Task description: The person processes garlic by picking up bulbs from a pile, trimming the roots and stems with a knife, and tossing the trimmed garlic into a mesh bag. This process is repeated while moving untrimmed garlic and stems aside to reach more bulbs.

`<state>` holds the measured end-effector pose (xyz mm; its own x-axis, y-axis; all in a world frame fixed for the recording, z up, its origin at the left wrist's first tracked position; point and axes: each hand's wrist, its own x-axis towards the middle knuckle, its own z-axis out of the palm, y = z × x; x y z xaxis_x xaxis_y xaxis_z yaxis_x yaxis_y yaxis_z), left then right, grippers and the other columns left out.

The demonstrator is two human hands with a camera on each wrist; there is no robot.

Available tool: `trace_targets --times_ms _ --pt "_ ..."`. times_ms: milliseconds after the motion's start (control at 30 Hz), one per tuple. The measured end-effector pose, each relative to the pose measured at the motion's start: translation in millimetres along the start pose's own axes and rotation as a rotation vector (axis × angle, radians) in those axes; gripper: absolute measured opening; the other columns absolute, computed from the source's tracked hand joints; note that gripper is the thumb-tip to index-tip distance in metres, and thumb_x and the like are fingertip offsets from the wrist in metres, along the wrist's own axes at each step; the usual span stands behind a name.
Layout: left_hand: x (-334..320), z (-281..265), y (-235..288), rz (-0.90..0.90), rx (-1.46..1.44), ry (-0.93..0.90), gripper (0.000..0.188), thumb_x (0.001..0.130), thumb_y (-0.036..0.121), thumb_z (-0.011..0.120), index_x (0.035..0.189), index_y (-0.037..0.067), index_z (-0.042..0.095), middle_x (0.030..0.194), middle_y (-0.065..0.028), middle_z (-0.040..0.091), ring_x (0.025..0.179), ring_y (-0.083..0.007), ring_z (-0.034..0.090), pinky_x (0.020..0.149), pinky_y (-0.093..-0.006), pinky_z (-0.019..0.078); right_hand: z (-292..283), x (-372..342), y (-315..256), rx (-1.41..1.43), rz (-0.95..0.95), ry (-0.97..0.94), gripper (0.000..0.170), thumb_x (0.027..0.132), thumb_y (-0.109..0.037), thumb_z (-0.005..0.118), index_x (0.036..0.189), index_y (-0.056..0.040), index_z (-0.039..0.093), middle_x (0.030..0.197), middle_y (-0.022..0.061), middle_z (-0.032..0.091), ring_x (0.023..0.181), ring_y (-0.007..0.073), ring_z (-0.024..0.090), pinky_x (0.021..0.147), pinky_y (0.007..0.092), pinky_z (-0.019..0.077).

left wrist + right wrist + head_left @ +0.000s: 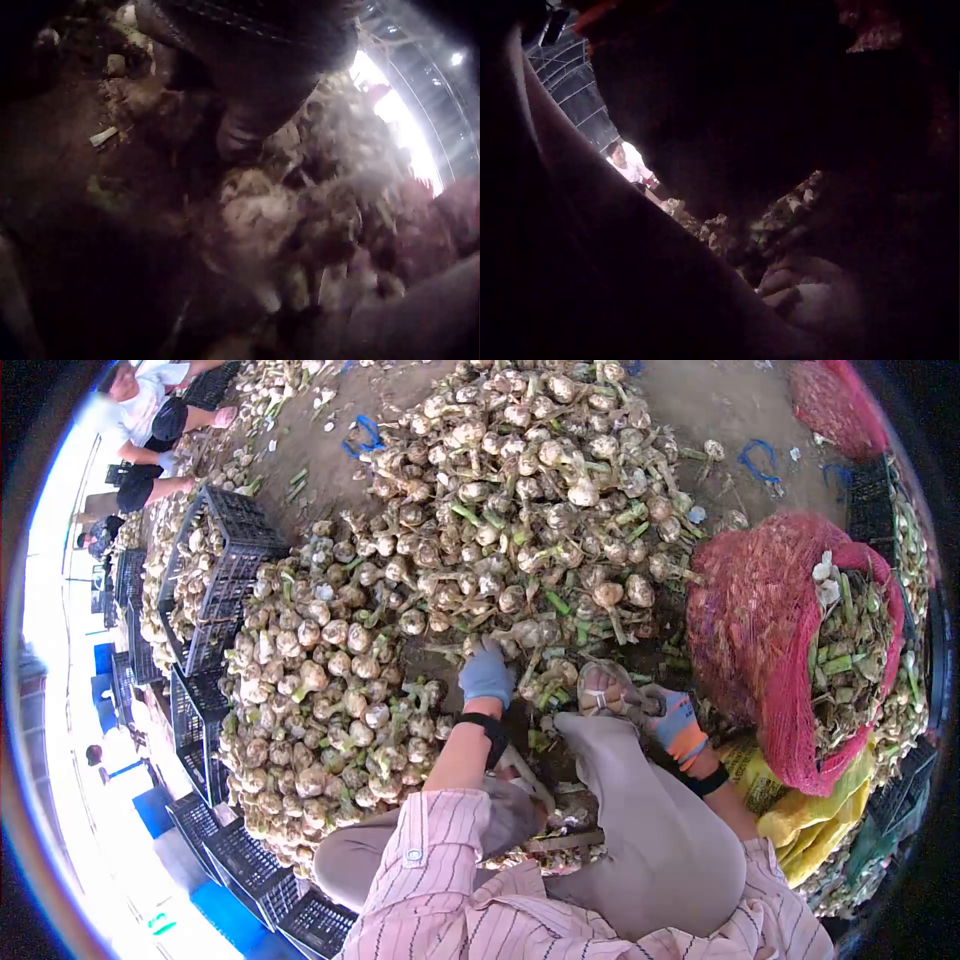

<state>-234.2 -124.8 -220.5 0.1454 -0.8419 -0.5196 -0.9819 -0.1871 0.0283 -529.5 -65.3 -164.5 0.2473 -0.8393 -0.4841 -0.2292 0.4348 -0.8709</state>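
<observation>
much garlic is left in front, while a big pile lies at the side

we see a wide front heap of garlic bulbs (pixel 530 490) on the floor (pixel 725 405), many with stems, and a side pile of garlic bulbs (pixel 320 700) to the person's left, mostly with short stems. we take the side pile as the part done and the front heap as the part left, so plenty of work seems to remain. the red mesh bag (pixel 740 630) on the right already holds many cut stems (pixel 845 660).

the gloved left hand (pixel 487 675) reaches to the near edge of the front heap, its fingers among bulbs; we cannot tell whether its grip is spread or pinching one. the gloved right hand (pixel 682 728) is just beside the sandalled foot (pixel 603 688), and we cannot tell its grip either: the head view hides the fingertips, and both wrist views are too dark.

the foot and the bent trouser leg (pixel 660 830) stand between the hands, which we judge could hamper the right one. a black crate (pixel 247 540) with garlic is beyond the side pile, a yellow sack (pixel 825 825) is below the mesh bag, and another person (pixel 145 405) is at the far left.
</observation>
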Motion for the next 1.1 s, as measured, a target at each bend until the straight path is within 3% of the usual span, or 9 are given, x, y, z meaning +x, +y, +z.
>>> trace_targets --times_ms 100,333,500,567,667,733,867,933,1100 --pt "22 -19 -5 -0.02 -0.036 -0.17 0.055 0.076 0.027 0.062 0.122 0.005 0.041 0.115 -0.0225 0.051 0.091 -0.035 0.061 0.069 -0.0417 0.0522 7 6 -8 0.263 0.041 0.018 0.03 0.076 -0.016 0.069 0.101 -0.0014 0.062 0.091 0.007 0.068 0.084 0.0128 0.061 0.075 0.0294 0.0496" --pt "44 9 6 0.081 0.094 -0.01 0.052 0.078 0.029 0.059 0.124 0.011 0.045 0.106 -0.021 0.057 0.094 -0.0342 0.06 0.076 -0.0422 0.0499 14 35 -43 0.059 -0.079 0.013 0.029 0.075 -0.018 0.071 0.097 -0.0009 0.063 0.088 0.0083 0.067 0.078 0.0102 0.059 0.071 0.0269 0.0492" --pt "-31 -48 -6 0.084 -0.69 0.05 0.076 0.064 0.03 0.076 0.127 0.007 0.04 0.113 -0.0188 0.056 0.1 -0.0364 0.057 0.088 -0.0379 0.0445 5 23 -66 -0.153 -0.129 -0.014 0.028 0.075 -0.014 0.069 0.098 -0.0009 0.063 0.093 0.013 0.066 0.08 0.0162 0.063 0.07 0.0282 0.05" --pt "-59 -40 -10 0.314 -0.974 0.109 0.073 0.068 0.022 0.074 0.128 0.005 0.037 0.116 -0.0151 0.055 0.103 -0.0297 0.056 0.09 -0.038 0.0438 10 14 -80 -0.178 -0.184 -0.056 0.031 0.073 -0.015 0.067 0.1 -0.0014 0.062 0.092 0.0146 0.065 0.081 0.0223 0.064 0.07 0.0312 0.0506" --pt "-105 -77 16 0.176 -1.576 -0.257 0.064 0.074 0.011 0.068 0.129 0.005 0.036 0.121 -0.011 0.052 0.107 -0.0222 0.053 0.09 -0.0375 0.0447 13 11 -90 -0.792 -0.422 -0.132 0.039 0.067 -0.024 0.063 0.101 -0.0041 0.058 0.084 0.0149 0.062 0.08 0.0303 0.061 0.069 0.0387 0.0498" --pt "-108 -62 19 0.527 -1.071 0.03 0.052 0.081 0.009 0.06 0.128 0.006 0.038 0.119 -0.0106 0.052 0.105 -0.0208 0.053 0.088 -0.0364 0.0468 24 6 -123 -0.999 -0.45 -0.142 0.044 0.067 -0.029 0.063 0.102 -0.0047 0.055 0.084 0.0143 0.06 0.079 0.0307 0.06 0.067 0.0392 0.0492" --pt "-110 -34 25 0.484 -2.124 -0.571 0.035 0.096 0.027 0.035 0.125 0.008 0.041 0.113 -0.0107 0.056 0.099 -0.0222 0.055 0.087 -0.0353 0.0479 24 2 -134 -1.03 -0.556 -0.115 0.046 0.067 -0.031 0.064 0.104 -0.005 0.055 0.085 0.0143 0.06 0.081 0.0313 0.06 0.067 0.0402 0.0488" --pt "-108 -46 33 0.191 -2.24 -0.715 0.042 0.097 0.037 0.029 0.122 0.007 0.043 0.112 -0.0097 0.056 0.097 -0.0225 0.055 0.088 -0.0334 0.0471 23 0 -127 -1.038 -0.51 -0.149 0.045 0.067 -0.031 0.064 0.104 -0.0057 0.055 0.084 0.0139 0.06 0.079 0.0314 0.06 0.067 0.0399 0.049" --pt "-128 -65 48 0.318 -1.739 -0.343 0.041 0.086 0.015 0.056 0.123 0.004 0.041 0.114 -0.0099 0.056 0.096 -0.0188 0.057 0.086 -0.0319 0.0482 19 7 -112 -0.986 -0.521 -0.066 0.039 0.067 -0.03 0.064 0.098 -0.0061 0.059 0.082 0.013 0.061 0.074 0.0326 0.061 0.064 0.0403 0.0493"
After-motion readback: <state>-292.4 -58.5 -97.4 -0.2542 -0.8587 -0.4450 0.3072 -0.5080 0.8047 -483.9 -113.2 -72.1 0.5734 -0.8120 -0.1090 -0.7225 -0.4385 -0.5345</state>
